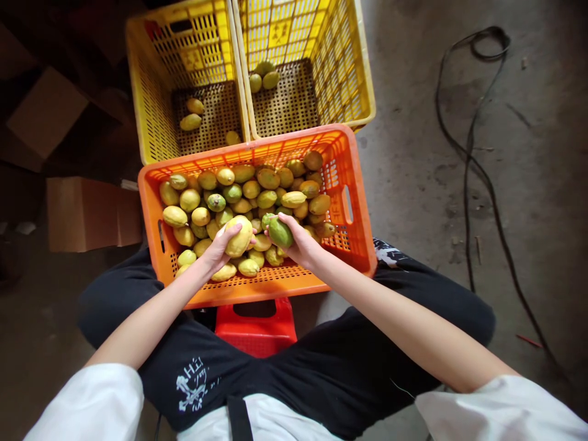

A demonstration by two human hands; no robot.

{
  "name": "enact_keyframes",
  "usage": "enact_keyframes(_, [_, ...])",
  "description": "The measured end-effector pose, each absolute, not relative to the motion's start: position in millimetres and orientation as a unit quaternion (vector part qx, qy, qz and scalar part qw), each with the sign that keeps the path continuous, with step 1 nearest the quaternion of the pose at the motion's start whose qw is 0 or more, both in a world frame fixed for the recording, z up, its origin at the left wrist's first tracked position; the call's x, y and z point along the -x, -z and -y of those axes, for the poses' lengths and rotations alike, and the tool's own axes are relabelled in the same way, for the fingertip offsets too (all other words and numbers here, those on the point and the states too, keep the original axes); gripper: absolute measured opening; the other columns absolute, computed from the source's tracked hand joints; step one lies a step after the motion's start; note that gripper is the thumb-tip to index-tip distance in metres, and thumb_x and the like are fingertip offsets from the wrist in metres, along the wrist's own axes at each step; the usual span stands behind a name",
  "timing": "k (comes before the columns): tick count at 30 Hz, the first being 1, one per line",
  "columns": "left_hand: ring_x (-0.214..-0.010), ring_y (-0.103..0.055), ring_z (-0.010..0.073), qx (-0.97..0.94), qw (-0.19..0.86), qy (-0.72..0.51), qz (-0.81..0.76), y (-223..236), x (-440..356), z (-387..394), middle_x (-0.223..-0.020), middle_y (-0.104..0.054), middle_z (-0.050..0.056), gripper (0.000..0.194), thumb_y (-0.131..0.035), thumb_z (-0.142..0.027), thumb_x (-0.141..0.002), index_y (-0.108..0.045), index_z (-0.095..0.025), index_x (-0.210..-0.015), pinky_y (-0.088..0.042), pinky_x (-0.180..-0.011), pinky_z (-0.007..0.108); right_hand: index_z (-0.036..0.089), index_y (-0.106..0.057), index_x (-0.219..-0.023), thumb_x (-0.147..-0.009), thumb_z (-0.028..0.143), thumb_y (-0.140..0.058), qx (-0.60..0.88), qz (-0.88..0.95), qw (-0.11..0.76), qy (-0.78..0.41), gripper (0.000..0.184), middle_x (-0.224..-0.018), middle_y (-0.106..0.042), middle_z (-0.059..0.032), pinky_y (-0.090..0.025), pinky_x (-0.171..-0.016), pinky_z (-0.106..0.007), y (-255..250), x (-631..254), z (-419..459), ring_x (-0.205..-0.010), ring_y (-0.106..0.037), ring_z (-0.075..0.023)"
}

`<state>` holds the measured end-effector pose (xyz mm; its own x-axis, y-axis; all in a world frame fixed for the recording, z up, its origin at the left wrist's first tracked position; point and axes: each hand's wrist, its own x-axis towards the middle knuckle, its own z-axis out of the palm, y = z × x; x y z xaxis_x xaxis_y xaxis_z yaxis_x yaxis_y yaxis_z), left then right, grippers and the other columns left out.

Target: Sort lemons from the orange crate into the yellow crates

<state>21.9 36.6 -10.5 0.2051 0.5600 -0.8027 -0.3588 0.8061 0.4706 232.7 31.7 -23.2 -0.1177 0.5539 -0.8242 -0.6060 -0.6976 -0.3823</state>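
Observation:
My left hand point(219, 250) is closed around a large yellow lemon point(239, 236), thumb on its upper left side. Close beside it, my right hand point(303, 242) grips a green lemon point(280, 233), with the thumb over its top. Both hands are above an orange crate point(257, 296), which holds many yellow and greenish lemons point(267, 179) in a loose pile. The undersides of the two held lemons and some of my fingers are hidden.
Behind the orange crate stand two yellow crates, a left one point(156, 116) and a right one point(340, 79), each with a few lemons at the bottom. A red stool point(257, 338) is between my legs. Cardboard boxes point(68, 214) are at left; a dark cable point(468, 153) lies at right.

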Motion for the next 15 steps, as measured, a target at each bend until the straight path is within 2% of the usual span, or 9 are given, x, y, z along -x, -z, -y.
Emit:
enact_keyframes(6, [-0.1,-0.081,0.0286,-0.078,0.735,-0.313,-0.597,10.4,-21.9,-36.5,-0.095,-0.083,0.008,0.016,-0.083,-0.027,-0.1,-0.076,-0.019,-0.112,-0.065,-0.077,0.031,0.028,-0.076,-0.094,-0.103,0.035,-0.08,0.564,-0.049,0.366,-0.739,0.012,-0.084,-0.083,-0.0017,-0.067,-0.071,-0.031,20.7,-232.7,-33.0,-0.089,-0.083,-0.0246])
enact_keyframes(10, [-0.11,-0.085,0.0328,-0.065,0.726,-0.306,-0.612,15.5,-23.4,-37.4,-0.102,-0.087,0.011,0.022,-0.079,-0.036,-0.104,-0.079,-0.016,-0.114,-0.07,-0.084,0.034,0.026,-0.075,-0.096,-0.103,0.032,-0.08,0.554,-0.069,0.373,-0.741,0.011,-0.085,-0.082,-0.0024,-0.07,-0.072,-0.033,22.0,-232.3,-32.4,-0.081,-0.082,-0.0243])
enact_keyframes(15, [-0.112,-0.088,0.0349,-0.04,0.74,-0.315,-0.593,20.1,-25.2,-40.1,-0.114,-0.09,0.014,0.038,-0.068,-0.041,-0.11,-0.078,-0.016,-0.137,-0.073,-0.089,0.04,0.025,-0.073,-0.095,-0.099,0.043,-0.086,0.523,-0.072,0.368,-0.766,0.023,-0.081,-0.077,-0.0033,-0.072,-0.072,-0.037,27.6,-233.5,-30.6,-0.078,-0.081,-0.0259])
